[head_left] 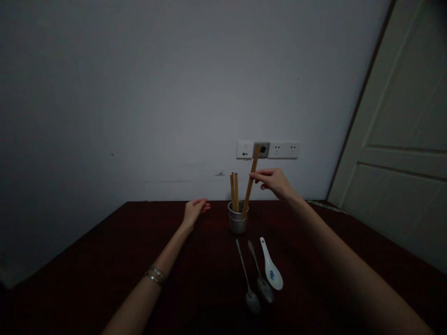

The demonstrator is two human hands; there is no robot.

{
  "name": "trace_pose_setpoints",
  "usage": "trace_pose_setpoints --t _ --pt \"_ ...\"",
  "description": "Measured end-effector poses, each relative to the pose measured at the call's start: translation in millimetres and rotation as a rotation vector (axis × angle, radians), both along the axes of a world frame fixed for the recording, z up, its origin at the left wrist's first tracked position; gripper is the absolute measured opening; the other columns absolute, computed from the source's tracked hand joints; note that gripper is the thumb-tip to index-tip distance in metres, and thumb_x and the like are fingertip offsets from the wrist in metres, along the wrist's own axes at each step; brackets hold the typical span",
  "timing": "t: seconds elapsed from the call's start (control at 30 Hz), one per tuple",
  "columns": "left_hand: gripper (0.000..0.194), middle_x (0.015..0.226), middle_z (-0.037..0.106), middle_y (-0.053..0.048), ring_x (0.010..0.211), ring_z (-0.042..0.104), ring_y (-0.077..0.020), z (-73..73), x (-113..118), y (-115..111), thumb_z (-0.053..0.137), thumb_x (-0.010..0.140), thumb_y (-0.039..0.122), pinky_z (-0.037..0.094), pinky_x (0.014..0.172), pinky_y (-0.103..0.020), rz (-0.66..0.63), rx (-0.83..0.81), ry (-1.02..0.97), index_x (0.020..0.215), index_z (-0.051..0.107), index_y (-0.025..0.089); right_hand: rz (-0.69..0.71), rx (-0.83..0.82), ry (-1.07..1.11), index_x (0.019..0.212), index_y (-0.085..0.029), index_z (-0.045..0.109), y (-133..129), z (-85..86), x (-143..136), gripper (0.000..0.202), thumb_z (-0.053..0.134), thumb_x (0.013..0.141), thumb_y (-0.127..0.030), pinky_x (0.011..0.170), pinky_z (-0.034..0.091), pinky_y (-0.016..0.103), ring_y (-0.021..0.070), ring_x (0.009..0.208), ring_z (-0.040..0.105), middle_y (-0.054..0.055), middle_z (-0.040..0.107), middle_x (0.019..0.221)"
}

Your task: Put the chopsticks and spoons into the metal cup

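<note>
A pair of wooden chopsticks (252, 177) is pinched in my right hand (272, 180), tilted, with the lower ends at the mouth of a grey metal cup (238, 224). Several other chopsticks (234, 190) stand upright inside that cup. To the cup's left, my left hand (195, 210) hovers by the table's back edge, fingers extended and holding nothing. In front of the cup lie a long-handled metal spoon (253, 300), a second metal spoon (265, 290) and a white ceramic spoon (273, 275) with a blue mark.
The dark red table (104, 260) meets a pale wall (157, 93) at its back. Sockets and switches (284, 150) are set in the wall behind my right hand. A panelled door (401, 139) stands at the right.
</note>
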State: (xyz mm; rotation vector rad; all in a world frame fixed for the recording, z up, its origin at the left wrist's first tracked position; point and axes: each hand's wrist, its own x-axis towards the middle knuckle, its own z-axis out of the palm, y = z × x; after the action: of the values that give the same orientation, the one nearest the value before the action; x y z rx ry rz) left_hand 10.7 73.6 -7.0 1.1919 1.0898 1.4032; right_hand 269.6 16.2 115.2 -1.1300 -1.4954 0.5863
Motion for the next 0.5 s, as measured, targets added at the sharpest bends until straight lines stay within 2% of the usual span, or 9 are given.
trace_pose_setpoints --t 0.1,0.2,0.3,0.5 --pt "0.021 0.067 0.067 -0.011 0.057 0.064 -0.0149 -39.2 -12.9 20.0 0.063 0.071 0.029 0.048 0.051 -0.020 0.050 -0.105 0.058 0.074 0.061 0.008 -0.054 0.039 -0.006 0.073 -0.010 0.069 27.9 7.6 8.7 0.032 0.068 0.059 -0.039 0.039 0.038 0.017 0.0108 0.057 0.054 0.008 0.066 0.070" --pt "0.023 0.064 0.066 -0.010 0.055 0.063 -0.0148 -64.0 -20.5 26.8 0.061 0.073 0.031 0.049 0.050 -0.021 0.042 -0.166 0.058 0.072 0.059 0.008 -0.087 0.036 -0.051 0.072 -0.009 0.068 50.3 3.0 10.3 0.031 0.067 0.060 -0.038 0.037 0.037 0.016 0.0098 0.054 0.052 0.008 0.065 0.067" --pt "0.023 0.061 0.065 -0.007 0.054 0.063 -0.0144 -74.7 -22.9 27.1 0.059 0.073 0.032 0.050 0.050 -0.023 0.053 -0.133 0.060 0.074 0.058 0.009 -0.086 0.029 -0.089 0.073 -0.009 0.068 66.4 -9.0 8.0 0.031 0.066 0.062 -0.038 0.037 0.037 0.016 0.0089 0.051 0.051 0.007 0.064 0.064" --pt "0.030 0.055 0.061 -0.004 0.047 0.058 -0.0132 -79.0 -21.7 26.8 0.056 0.072 0.040 0.044 0.039 -0.021 0.037 -0.038 0.182 0.072 0.058 0.010 -0.037 -0.030 -0.097 0.074 -0.008 0.068 82.1 -42.5 2.3 0.031 0.064 0.063 -0.037 0.035 0.037 0.016 0.0077 0.048 0.048 0.005 0.063 0.063"
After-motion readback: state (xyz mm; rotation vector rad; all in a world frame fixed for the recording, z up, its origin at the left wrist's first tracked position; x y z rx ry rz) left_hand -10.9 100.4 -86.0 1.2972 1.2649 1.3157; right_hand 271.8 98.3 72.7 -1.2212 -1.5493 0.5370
